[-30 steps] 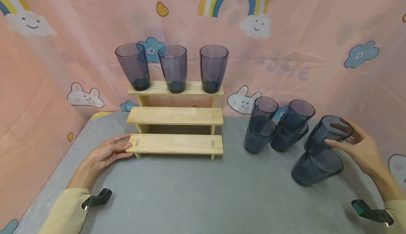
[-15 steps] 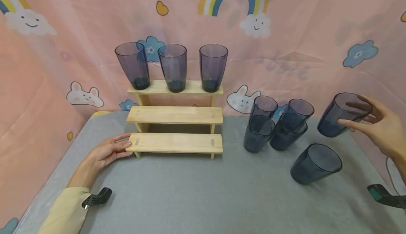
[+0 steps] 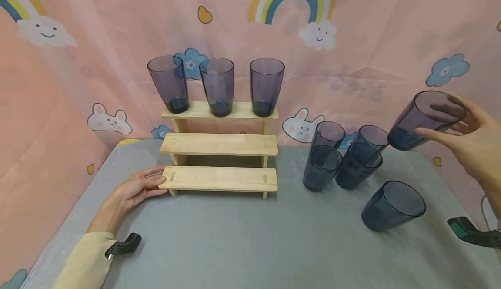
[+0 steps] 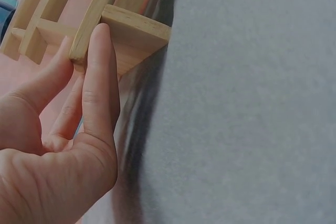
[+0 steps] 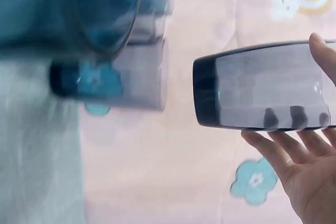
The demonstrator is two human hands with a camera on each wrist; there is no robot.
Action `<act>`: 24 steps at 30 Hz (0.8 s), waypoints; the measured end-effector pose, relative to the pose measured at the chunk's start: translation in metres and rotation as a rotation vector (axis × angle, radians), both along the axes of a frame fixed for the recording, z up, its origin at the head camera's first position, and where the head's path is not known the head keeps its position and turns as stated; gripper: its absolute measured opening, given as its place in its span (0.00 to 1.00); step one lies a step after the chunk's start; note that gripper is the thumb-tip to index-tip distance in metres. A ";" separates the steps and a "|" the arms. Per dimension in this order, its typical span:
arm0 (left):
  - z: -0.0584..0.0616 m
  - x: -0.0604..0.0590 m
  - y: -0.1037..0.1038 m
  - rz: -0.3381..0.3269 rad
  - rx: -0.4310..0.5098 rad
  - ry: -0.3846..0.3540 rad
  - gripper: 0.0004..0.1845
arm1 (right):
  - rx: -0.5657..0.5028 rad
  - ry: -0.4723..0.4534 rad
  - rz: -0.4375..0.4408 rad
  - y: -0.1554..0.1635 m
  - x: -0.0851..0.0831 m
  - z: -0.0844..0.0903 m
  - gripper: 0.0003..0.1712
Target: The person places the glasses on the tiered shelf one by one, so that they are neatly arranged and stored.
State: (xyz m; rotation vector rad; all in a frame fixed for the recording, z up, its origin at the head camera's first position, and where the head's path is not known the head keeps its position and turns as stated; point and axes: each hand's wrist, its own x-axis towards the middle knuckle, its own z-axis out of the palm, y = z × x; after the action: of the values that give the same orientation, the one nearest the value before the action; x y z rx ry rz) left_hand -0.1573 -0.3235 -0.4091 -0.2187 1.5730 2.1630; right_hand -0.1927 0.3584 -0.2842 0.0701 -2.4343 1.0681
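My right hand [image 3: 469, 136] grips a dark tinted drinking glass [image 3: 424, 117] near its rim, raised above the table at the right. In the right wrist view the thumb lies on one side of the glass [image 5: 262, 85] and several fingertips on the other. My left hand [image 3: 137, 189] pinches the left end of the lowest step of a three-step wooden stand [image 3: 219, 178]. The left wrist view shows its thumb and fingers on either side of the board's end [image 4: 86, 40]. On the stand's top step, three matching glasses [image 3: 217, 86] stand upright in a row.
Several more tinted glasses [image 3: 322, 167] stand in a cluster right of the stand. One lone glass [image 3: 391, 206] is nearer the front right. Grey cloth covers the table [image 3: 250, 241]; a pink patterned curtain [image 3: 372, 28] hangs close behind.
My right hand has lifted its glass off the table, up and to the right, away from the lone front glass. The left hand stays at the stand.
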 end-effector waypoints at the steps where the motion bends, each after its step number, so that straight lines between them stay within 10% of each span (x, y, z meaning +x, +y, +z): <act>1: -0.001 0.000 0.001 -0.001 -0.001 0.002 0.41 | 0.003 -0.007 -0.004 -0.004 0.001 0.002 0.47; 24: -0.003 -0.002 -0.001 0.002 0.010 -0.003 0.42 | -0.132 -0.036 0.345 -0.119 -0.020 0.024 0.50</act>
State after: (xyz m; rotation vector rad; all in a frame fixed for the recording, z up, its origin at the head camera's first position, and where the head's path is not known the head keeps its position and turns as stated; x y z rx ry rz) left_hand -0.1591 -0.3244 -0.4125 -0.2200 1.5605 2.1705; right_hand -0.2123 0.2395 -0.2604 0.4437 -2.4315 1.3847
